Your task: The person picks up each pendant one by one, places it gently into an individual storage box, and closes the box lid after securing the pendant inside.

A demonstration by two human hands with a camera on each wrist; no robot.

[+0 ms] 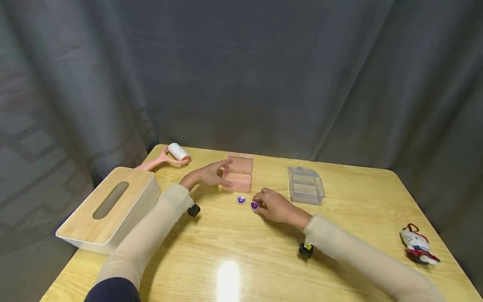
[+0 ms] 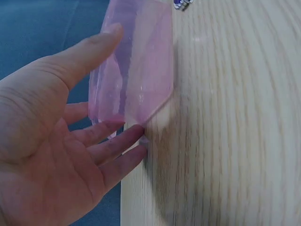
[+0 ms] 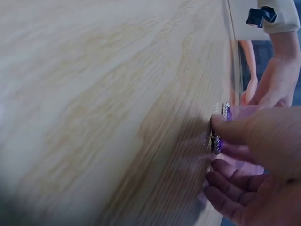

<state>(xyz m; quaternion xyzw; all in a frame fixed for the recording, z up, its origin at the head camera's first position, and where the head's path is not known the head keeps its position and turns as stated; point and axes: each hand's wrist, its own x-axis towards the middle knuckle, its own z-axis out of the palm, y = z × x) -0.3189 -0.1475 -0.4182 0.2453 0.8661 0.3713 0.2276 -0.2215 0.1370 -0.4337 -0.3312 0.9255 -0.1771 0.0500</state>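
Note:
Between the thumb and index finger of my right hand [image 1: 277,206] is a purple gem ornament [image 1: 255,205] with a beaded silver rim, pinched close to the tabletop. A matching purple gem ornament [image 1: 241,200] lies just left of it; in the right wrist view, the pinched ornament [image 3: 217,144] sits below the other one [image 3: 226,111]. My left hand [image 1: 211,173] is spread beside an opened pink translucent plastic box [image 1: 241,183]. In the left wrist view its thumb passes over the pink box [image 2: 150,61], and its loosely bent fingertips are right at the near end.
An opened clear grey plastic box [image 1: 306,188] stands right of the pink one. A tissue box [image 1: 141,205] with a wooden lid occupies the left side, a pink-handled lint roller [image 1: 178,152] behind it. A plush cat charm [image 1: 416,245] lies at the right edge.

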